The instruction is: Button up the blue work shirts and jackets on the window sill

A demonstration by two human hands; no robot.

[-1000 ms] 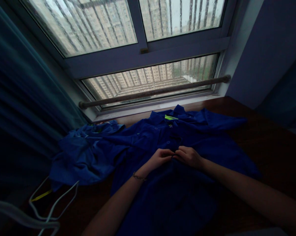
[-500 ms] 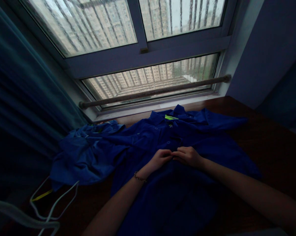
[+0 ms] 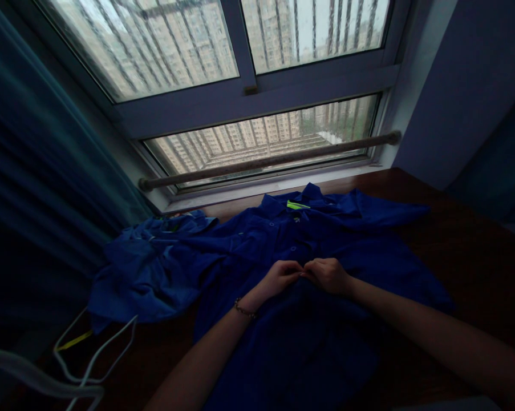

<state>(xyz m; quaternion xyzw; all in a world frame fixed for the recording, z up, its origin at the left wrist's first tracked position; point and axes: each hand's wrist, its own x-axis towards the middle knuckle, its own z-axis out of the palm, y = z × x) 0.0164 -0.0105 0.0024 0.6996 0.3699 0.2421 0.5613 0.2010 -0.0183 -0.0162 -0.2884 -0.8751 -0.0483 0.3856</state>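
A blue collared shirt [image 3: 257,245] lies spread on the dark wooden surface, its collar toward the window and a bright yellow-green patch inside the neck. Round buttons show down its front, above my hands. My left hand [image 3: 282,274], with a bracelet at the wrist, pinches the shirt's front edge between thumb and fingers. Right beside it, my right hand [image 3: 329,275] is closed on the same edge, the fingertips of both hands meeting. Whatever lies between the fingertips is hidden, and the shirt's lower part is in deep shadow.
A crumpled lighter-blue garment [image 3: 146,274] lies left of the shirt. White hangers [image 3: 90,365] and a thin yellow strip [image 3: 74,341] are at the lower left. A horizontal bar [image 3: 270,161] crosses the window behind, and a blue curtain [image 3: 39,148] hangs at the left.
My right hand's fingers have curled in more and shifted slightly down against the left fingertips. The shirt and the other things stay where they were.
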